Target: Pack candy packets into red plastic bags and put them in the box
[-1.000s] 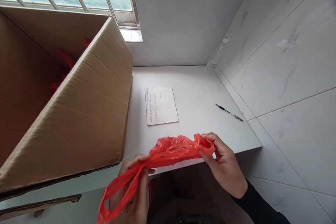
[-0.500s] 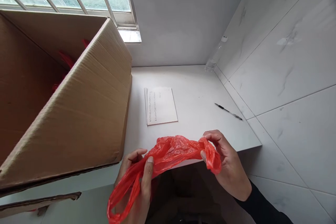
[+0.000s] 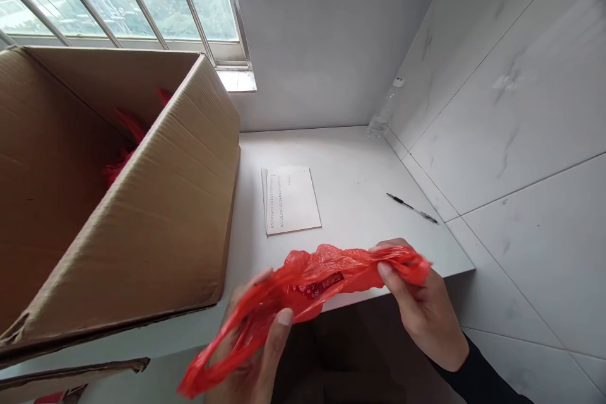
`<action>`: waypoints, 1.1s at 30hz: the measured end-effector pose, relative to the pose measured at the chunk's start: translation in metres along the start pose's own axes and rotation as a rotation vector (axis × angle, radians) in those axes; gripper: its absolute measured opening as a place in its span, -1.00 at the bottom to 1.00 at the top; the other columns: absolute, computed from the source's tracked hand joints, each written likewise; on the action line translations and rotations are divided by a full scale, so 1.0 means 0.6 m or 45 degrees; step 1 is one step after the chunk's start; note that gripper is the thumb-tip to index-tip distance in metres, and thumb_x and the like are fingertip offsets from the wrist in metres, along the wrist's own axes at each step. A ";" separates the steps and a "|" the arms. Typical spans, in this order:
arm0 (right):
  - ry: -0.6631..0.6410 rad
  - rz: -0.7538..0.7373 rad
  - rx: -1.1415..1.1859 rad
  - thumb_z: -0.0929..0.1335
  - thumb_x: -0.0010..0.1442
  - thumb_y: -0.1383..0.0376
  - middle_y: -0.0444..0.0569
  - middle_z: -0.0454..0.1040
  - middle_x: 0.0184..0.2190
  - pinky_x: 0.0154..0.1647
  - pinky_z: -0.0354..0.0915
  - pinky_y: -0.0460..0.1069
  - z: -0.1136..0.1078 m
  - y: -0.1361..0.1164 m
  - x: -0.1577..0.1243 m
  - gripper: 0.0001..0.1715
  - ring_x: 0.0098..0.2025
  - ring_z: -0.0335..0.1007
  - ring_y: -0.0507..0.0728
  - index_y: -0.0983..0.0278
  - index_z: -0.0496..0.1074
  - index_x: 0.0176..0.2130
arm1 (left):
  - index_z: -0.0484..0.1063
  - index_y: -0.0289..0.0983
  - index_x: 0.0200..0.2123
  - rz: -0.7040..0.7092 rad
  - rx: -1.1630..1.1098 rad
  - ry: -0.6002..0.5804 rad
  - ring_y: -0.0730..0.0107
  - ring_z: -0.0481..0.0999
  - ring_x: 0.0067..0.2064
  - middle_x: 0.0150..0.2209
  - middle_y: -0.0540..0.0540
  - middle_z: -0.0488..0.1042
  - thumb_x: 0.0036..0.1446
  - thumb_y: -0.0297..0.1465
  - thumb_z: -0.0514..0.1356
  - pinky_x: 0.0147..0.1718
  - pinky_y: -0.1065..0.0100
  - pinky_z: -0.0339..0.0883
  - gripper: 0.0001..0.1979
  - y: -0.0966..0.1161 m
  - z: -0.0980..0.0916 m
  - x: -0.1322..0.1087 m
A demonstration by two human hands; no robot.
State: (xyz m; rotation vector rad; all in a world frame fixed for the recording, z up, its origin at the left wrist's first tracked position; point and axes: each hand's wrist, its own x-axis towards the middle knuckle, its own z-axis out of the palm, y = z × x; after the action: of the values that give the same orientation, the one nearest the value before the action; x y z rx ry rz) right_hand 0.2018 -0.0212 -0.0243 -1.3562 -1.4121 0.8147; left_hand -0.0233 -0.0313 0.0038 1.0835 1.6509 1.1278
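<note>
A crumpled red plastic bag [image 3: 312, 287] stretches between both my hands just in front of the white counter's near edge. My left hand [image 3: 265, 353] pinches the bag's handle end at lower left, thumb on top. My right hand [image 3: 421, 306] grips the bag's other end at right, fingers wrapped round it. The bag's handle loops hang down toward the lower left.
A large open cardboard box [image 3: 142, 202] with more red bags [image 3: 125, 139] inside fills the left. On the white counter [image 3: 360, 170] lie a printed sheet [image 3: 290, 199] and a black pen [image 3: 411, 208]. A clear bottle [image 3: 386, 110] stands in the far corner by the tiled wall.
My right hand has pulled its end of the bag rightward, drawing the bag longer. My left hand has slid slightly lower. The view has tilted down a little.
</note>
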 end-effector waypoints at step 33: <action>0.000 0.180 0.663 0.16 0.41 -0.07 -0.20 0.19 -0.55 -0.28 0.41 0.08 0.009 -0.004 0.025 -0.59 -0.44 0.34 0.12 0.12 0.36 -0.20 | 0.53 -0.22 -0.27 -0.200 -1.092 -0.497 0.25 0.47 -0.27 -0.46 -0.03 0.26 0.37 -0.07 -0.01 -0.05 0.14 0.42 -0.56 0.024 0.011 0.031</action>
State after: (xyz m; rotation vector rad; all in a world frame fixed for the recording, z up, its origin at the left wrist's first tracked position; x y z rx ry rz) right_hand 0.1976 -0.0059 -0.0207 -1.0531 -1.0117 1.1786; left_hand -0.0197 -0.0088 0.0127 0.5444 0.7837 1.2393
